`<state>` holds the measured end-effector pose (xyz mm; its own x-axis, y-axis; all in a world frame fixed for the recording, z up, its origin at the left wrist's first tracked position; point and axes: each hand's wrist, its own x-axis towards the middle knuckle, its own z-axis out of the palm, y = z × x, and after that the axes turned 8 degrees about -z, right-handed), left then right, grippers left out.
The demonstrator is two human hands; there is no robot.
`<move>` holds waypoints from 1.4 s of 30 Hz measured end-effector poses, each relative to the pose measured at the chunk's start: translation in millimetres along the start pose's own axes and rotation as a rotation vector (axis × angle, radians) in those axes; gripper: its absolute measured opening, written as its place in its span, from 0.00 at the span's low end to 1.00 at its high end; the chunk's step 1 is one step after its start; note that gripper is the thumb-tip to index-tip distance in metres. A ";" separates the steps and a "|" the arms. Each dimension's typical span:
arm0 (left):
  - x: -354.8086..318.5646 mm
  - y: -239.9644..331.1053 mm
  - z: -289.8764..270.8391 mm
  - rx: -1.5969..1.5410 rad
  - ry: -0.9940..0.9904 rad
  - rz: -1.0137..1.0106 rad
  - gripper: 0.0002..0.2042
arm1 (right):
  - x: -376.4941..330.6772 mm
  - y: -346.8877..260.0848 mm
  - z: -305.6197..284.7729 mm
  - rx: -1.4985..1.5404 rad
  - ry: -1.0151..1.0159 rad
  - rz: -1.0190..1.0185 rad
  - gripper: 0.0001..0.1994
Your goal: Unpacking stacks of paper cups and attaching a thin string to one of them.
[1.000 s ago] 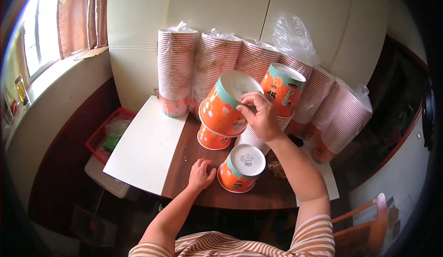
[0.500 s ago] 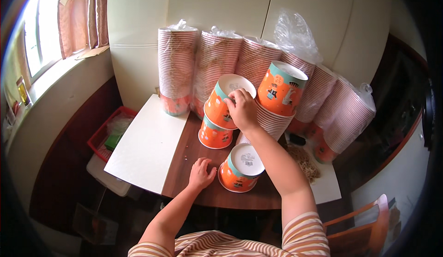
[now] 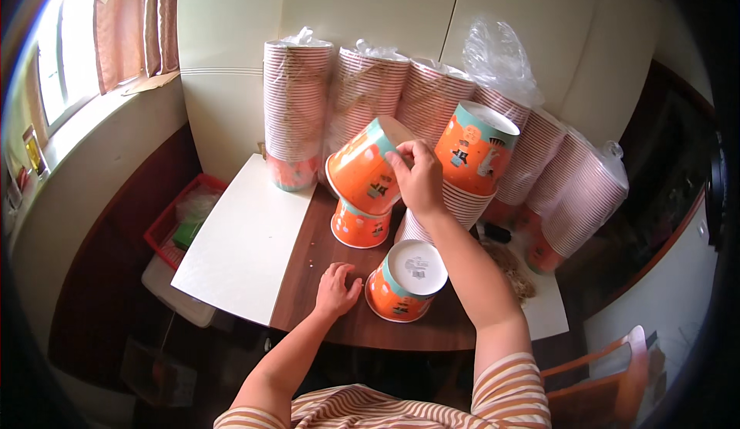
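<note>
My right hand [image 3: 422,181] pinches the base edge of an orange paper tub [image 3: 358,168], which is upside down and tilted to the left. Beneath it, another inverted tub [image 3: 359,227] stands on the table; whether their rims touch I cannot tell. My left hand [image 3: 337,290] rests on the tabletop with loosely bent fingers and holds nothing. Just right of it an inverted tub [image 3: 399,296] shows its white base. Behind my right forearm rises a leaning nested stack of tubs [image 3: 465,207], topped by an orange tub [image 3: 472,151] with a teal band.
Tall plastic-wrapped stacks of tubs [image 3: 297,105] line the back of the brown and white table [image 3: 239,236]. A clear plastic bag [image 3: 501,59] sits on one. Tan stringy material [image 3: 509,267] lies at right. A red basket [image 3: 158,232] stands left, a wooden chair [image 3: 632,383] lower right.
My right hand has moved slightly right and down, tipping the upper tub so its base leans right and its rim lifts leftward. My left hand stays nearly still.
</note>
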<state>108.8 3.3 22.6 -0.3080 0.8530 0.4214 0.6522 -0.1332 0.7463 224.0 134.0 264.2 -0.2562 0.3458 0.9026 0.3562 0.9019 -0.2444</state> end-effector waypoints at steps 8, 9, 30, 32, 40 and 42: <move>1.6 -8.8 4.8 -0.271 0.066 -0.140 0.13 | -55.7 -50.6 -58.2 -0.067 -0.009 -0.272 0.10; 0.5 -8.8 4.7 -0.257 0.062 -0.115 0.12 | -63.0 -57.1 -67.7 -0.070 0.002 -0.252 0.10; -3.7 3.8 2.2 -0.108 -0.025 -0.062 0.16 | -143.1 -27.5 -266.1 -0.163 0.408 0.188 0.06; -3.6 5.1 0.5 -0.081 -0.035 -0.040 0.16 | -144.2 -29.9 -263.1 -0.185 0.395 0.181 0.07; -4.2 6.4 -3.0 -0.147 -0.051 -0.018 0.21 | -179.1 -32.7 -263.4 0.304 0.747 0.480 0.07; -8.1 12.8 -2.4 -0.211 -0.068 -0.028 0.26 | -214.2 -7.3 -277.8 0.519 0.768 0.668 0.12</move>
<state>117.9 -6.6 30.0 -0.2716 0.8890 0.3685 0.4822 -0.2057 0.8516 525.9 -18.5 171.1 0.5258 0.7081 0.4714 -0.2455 0.6569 -0.7129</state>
